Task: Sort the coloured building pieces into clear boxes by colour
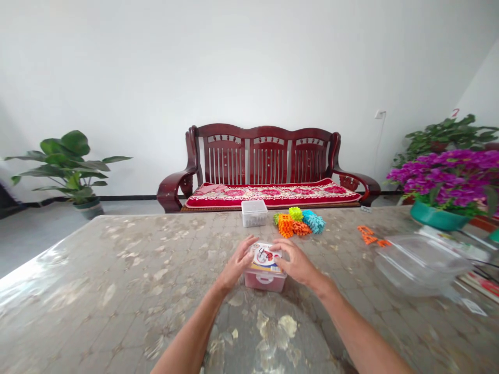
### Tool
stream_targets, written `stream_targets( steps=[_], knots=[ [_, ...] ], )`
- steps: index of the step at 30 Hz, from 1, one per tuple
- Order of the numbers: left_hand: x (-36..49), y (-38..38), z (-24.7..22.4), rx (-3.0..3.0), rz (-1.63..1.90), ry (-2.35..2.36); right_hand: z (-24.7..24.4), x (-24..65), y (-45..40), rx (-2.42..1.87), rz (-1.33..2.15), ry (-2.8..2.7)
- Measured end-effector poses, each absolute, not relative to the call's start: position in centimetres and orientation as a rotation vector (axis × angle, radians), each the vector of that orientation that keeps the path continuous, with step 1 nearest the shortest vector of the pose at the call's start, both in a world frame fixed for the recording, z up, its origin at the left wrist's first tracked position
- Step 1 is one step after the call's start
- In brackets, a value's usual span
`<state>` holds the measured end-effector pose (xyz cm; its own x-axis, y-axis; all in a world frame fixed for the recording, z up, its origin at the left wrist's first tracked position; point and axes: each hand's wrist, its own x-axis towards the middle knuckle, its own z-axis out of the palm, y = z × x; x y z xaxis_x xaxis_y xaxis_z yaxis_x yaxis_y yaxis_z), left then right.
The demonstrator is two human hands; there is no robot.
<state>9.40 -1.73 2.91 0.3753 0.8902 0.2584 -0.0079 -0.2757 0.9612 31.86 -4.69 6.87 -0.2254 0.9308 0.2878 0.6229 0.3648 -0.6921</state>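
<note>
A small lidded plastic box (265, 281) stands on the table in front of me, with a printed label marked by hand on its lid and a pale handle on its near side. Reddish contents show dimly through its wall. My left hand (238, 262) rests along the lid's left edge, fingers extended. On the opposite edge lies my right hand (298, 264), its fingers bent loosely over the lid. Neither hand is wrapped round the box. Behind it are a clear lidded container (254, 213) and a pile of orange, green and blue interlocking plastic pieces (300, 227).
Loose orange pieces (368, 236) lie to the right, near a large clear plastic bin (421, 265). Purple flowers in a teal pot (440, 215) stand at the table's right end. A wooden bench (268, 156) is beyond the patterned table (156, 291).
</note>
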Motion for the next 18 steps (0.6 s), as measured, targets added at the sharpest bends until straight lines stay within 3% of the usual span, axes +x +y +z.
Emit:
stream_targets(
  steps=[8, 18],
  knots=[
    [8.4, -0.8, 3.3, 2.047, 0.926, 0.839, 8.5, 30.9, -5.8, -1.456, 0.457, -2.313],
    [8.3, -0.7, 3.9, 2.330, 0.712, 0.865, 8.4, 29.7, -6.4, -1.387, 0.228, -2.289]
  ],
)
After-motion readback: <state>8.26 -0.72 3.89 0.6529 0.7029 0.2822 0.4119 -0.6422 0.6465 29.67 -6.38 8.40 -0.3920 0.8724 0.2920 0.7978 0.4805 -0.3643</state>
